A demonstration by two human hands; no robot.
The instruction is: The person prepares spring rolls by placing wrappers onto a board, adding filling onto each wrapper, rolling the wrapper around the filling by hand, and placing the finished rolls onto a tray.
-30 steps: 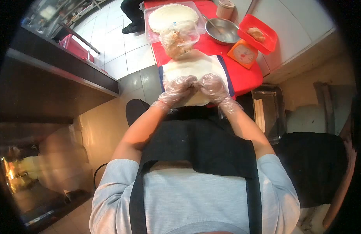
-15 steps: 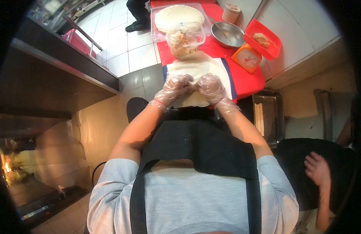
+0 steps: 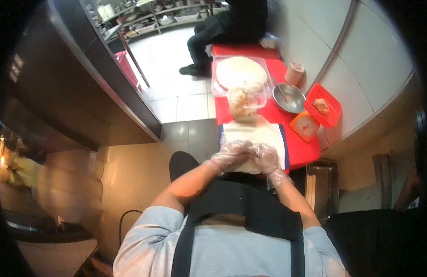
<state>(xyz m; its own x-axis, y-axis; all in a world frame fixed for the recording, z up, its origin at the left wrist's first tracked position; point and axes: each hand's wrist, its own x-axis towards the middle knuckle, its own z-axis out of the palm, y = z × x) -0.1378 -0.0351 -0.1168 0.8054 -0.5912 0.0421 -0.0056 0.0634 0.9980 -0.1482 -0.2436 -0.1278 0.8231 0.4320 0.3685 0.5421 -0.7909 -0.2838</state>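
Observation:
My left hand [image 3: 235, 153] and my right hand [image 3: 267, 158], both in clear plastic gloves, meet with curled fingers at the near half of a thin, pale wrapper sheet [image 3: 255, 131]. Their fingertips pinch at the sheet; whatever lies between them is hidden. Beneath it is a white cloth with dark blue edges [image 3: 286, 147]. Just beyond sits a clear plastic bag or tub of brownish filling [image 3: 243, 102]. Farther back, round white wrappers [image 3: 241, 73] lie in a clear plastic container [image 3: 216, 85].
On the red table [image 3: 302, 152] stand a metal bowl [image 3: 293, 102] with a spoon, an orange scale [image 3: 306, 127], and a cup [image 3: 294, 74]. A red tray [image 3: 332, 111] holds some food. A person in dark clothes [image 3: 241, 27] is at the far end. A metal pan [image 3: 331, 184] lies lower right.
The camera view has tilted up, so the table and hands appear lower and farther right. More of the far person shows. Both hands stay together at the sheet.

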